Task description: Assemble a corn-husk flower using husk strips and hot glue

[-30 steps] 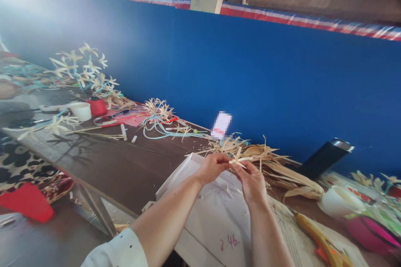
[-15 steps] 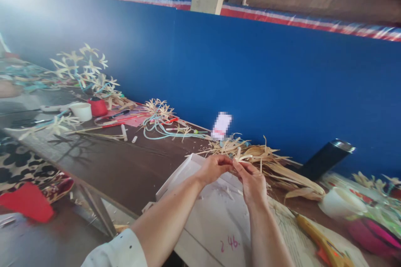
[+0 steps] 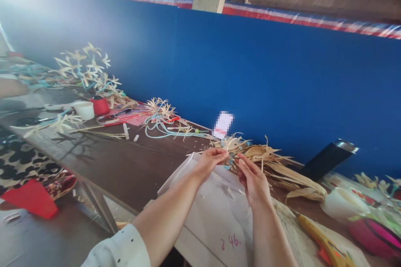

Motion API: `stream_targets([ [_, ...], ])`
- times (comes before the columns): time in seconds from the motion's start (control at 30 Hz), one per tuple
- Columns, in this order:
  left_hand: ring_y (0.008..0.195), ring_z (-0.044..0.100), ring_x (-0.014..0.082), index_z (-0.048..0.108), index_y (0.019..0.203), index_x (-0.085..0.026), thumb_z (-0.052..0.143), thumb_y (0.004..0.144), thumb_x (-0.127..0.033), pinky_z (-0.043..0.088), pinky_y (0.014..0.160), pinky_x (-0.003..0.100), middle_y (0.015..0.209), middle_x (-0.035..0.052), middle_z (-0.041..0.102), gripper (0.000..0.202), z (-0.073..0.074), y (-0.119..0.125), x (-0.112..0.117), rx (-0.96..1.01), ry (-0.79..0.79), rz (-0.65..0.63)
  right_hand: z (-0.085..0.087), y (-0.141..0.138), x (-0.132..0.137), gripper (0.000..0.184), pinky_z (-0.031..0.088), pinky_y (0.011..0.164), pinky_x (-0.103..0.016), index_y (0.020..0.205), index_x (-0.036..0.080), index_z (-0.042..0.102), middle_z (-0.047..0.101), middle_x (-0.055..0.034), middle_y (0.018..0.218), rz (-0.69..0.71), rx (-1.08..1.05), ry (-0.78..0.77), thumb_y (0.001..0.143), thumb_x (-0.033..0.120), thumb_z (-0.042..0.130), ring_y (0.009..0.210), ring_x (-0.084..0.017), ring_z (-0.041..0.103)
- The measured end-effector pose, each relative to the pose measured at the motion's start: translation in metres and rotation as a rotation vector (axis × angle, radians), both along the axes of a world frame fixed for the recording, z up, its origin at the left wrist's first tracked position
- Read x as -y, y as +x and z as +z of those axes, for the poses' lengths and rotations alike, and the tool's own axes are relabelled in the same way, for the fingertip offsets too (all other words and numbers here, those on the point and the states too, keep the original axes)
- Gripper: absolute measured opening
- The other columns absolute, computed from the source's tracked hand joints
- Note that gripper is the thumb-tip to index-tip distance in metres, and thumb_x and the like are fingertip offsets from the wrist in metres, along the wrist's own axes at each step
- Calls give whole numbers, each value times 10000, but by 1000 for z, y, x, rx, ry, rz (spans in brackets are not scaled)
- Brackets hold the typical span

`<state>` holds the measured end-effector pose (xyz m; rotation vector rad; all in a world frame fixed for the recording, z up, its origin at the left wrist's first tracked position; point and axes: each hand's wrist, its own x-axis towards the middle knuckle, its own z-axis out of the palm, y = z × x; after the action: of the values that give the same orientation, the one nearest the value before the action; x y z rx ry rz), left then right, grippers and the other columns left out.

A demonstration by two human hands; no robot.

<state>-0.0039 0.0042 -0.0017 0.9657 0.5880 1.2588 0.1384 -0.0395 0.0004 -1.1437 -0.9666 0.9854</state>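
Note:
Both my hands are over a white box lid [image 3: 219, 217] marked with pink handwriting. My left hand [image 3: 210, 163] is closed in a pinch on a small bundle of pale husk strips [image 3: 230, 145], which fan up from its fingertips. A short gap to the right, my right hand [image 3: 254, 178] has thumb and forefinger pressed together; whatever lies between them is too small to make out. Just behind the hands lies a heap of dry corn husks [image 3: 269, 158], with small blue bits showing near the fingers.
A dark thermos [image 3: 327, 160] leans at the back right. A white cup [image 3: 344, 204], a yellow utility knife [image 3: 322, 238] and a magenta pouch [image 3: 372, 235] lie to the right. Husk flowers on pale-blue stems [image 3: 159, 110] lie leftward. A blue partition [image 3: 266, 71] borders the table.
My hands, whose fingertips met around the pale strips before, have come slightly apart. The left keeps the strips, moved a little left; the right has drawn away.

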Motion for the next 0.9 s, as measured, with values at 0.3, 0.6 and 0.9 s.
stream_targets([
  [0.3,590,550,107,609,749,-124,722,619,-386,334,604,242,677,25,633,313,1,-3,1,-4,7,-65,1,-8,2,426,244,370,-197,949,176,683,660,-98,938,231,17,-115,652,480,685,519,-106,515],
  [0.6,626,530,97,599,736,-109,758,571,-348,386,632,247,714,27,603,331,0,-2,2,19,-20,-66,-1,-12,1,388,245,388,-196,889,162,690,674,-93,835,238,85,-130,643,462,703,482,-82,457],
  [0.9,574,530,90,584,718,-110,768,554,-360,383,589,253,748,46,630,351,4,-2,5,57,-24,-136,0,-12,2,320,235,388,-194,782,175,692,649,-49,741,234,99,-131,623,452,713,494,-84,456],
])
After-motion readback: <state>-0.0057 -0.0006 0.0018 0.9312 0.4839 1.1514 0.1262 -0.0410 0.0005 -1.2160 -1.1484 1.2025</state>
